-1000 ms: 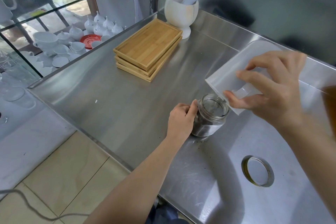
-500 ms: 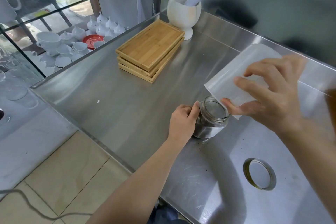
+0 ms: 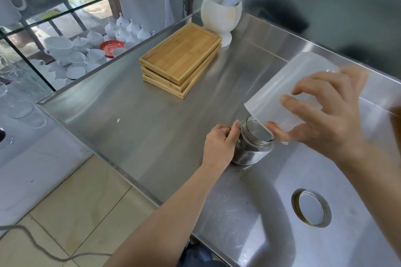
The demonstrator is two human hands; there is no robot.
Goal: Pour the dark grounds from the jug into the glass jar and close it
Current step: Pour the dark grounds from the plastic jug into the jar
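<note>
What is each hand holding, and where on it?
Left hand grips the glass jar by its side; right hand holds the tilted plastic jug around its body near the rim.

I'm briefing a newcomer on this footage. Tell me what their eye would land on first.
First, the translucent plastic jug, tipped steeply by the right hand with its rim over the open glass jar, which the left hand steadies on the steel counter. Next, the jar's metal lid, lying apart near the counter's front right. Farther back sit stacked bamboo trays and a white mortar.
</note>
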